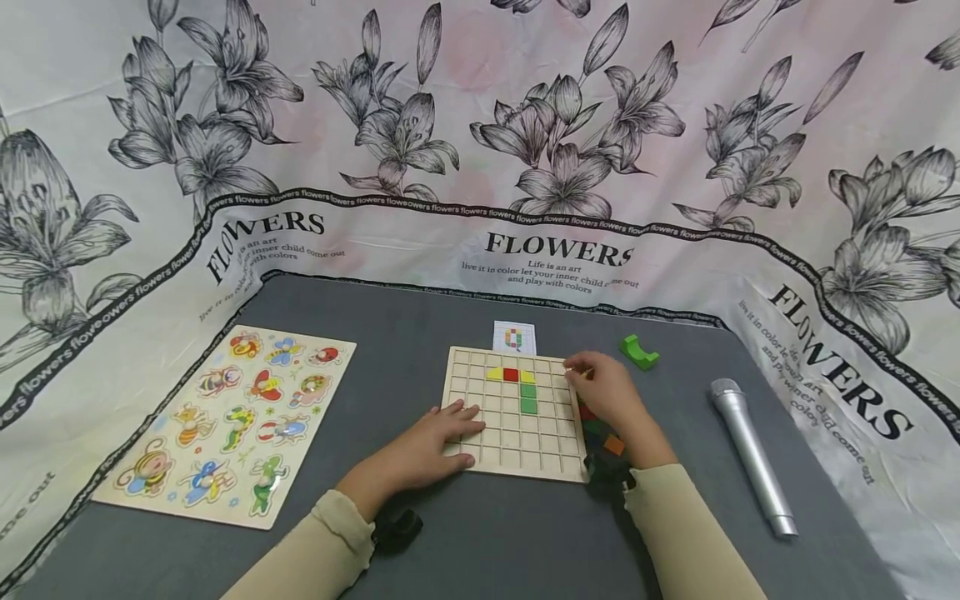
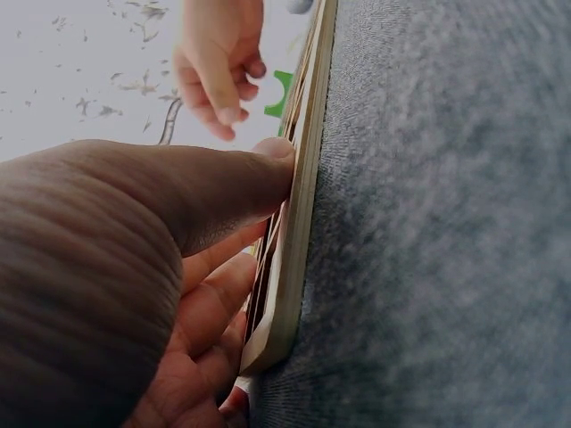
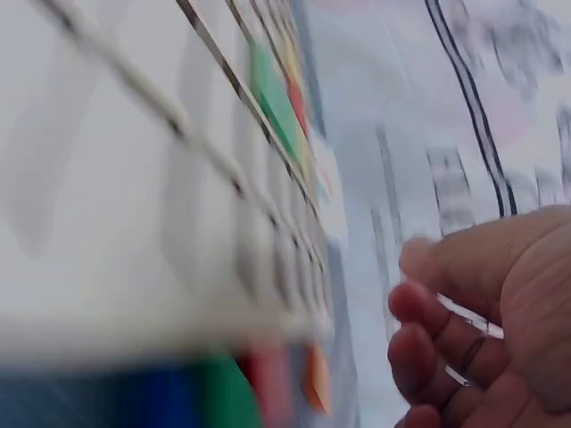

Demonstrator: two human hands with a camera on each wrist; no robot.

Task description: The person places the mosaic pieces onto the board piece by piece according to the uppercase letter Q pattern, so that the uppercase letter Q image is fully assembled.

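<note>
A wooden grid board point(image 1: 495, 425) lies on the grey table. Near its far side sit two yellow tiles with a red tile point(image 1: 511, 375) between them, and green tiles point(image 1: 528, 398) run down below the right one. My left hand point(image 1: 427, 446) rests on the board's left side, fingers spread over the surface and thumb at the near edge. Above the far right corner hovers my right hand point(image 1: 603, 383), its fingers loosely bent; nothing shows between thumb and fingers in the right wrist view. Behind the board lies a small card point(image 1: 514, 337) with a coloured Q pattern.
Loose coloured blocks, one an orange block point(image 1: 613, 445), lie right of the board, partly hidden under my right forearm. A green arch block point(image 1: 639, 352) lies beyond. A silver microphone point(image 1: 753, 458) is at right, an insect puzzle board point(image 1: 300, 417) at left. Printed cloth hangs behind.
</note>
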